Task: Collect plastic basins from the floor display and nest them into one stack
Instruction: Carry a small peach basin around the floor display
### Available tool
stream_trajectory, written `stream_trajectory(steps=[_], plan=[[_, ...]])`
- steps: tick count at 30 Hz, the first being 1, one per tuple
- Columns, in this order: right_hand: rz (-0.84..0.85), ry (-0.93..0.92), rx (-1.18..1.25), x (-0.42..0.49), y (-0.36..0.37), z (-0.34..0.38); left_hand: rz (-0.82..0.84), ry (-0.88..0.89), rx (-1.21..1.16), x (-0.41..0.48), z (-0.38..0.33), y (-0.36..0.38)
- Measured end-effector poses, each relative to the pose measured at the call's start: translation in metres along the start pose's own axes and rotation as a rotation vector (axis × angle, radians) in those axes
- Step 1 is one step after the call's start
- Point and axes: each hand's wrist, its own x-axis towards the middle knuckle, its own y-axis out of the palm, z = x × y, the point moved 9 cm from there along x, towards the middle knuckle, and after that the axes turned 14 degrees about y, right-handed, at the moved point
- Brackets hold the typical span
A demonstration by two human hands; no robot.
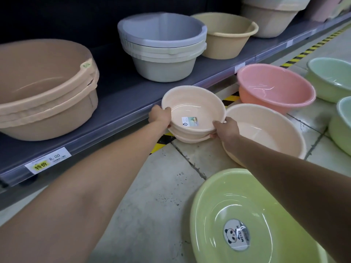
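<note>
The small peach stack (pixel 193 111) is gripped at opposite rims by the left hand (pixel 160 115) and right hand (pixel 226 128), fingers curled under the lip so it is kept together, low by the shelf (pixel 133 95), just beside the larger peach basin (pixel 266 130) it seems meant for.

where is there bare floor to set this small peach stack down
Widest bare floor lies between the shelf edge, the small peach stack and the panda-sticker green basin. Crowded to the right: large peach basin, pink basin and more green basins sit close together.
</note>
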Motion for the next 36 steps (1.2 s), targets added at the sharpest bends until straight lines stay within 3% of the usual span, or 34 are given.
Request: stream_trajectory(steps=[10,16,21,24,31,36], plan=[[-0.059,0.033,-0.07,0.013,0.001,-0.001,0.04,0.08,0.2,-0.009,-0.016,-0.001],[-0.059,0.07,-0.175,0.01,0.001,-0.017,0.061,0.014,0.328,-0.026,0.006,-0.002],[-0.117,-0.015,-0.435,-0.015,0.009,-0.032,0.107,0.0,0.379,-0.038,0.046,-0.015],[-0.078,0.01,-0.371,-0.019,0.024,-0.052,0.079,0.013,0.373,-0.048,0.055,-0.024],[0.041,0.201,-0.152,-0.031,0.036,-0.073,0.123,-0.25,-0.065,-0.081,0.088,-0.027],[0.18,0.371,0.016,-0.054,0.037,-0.092,0.107,-0.204,-0.187,-0.096,0.072,-0.037]])
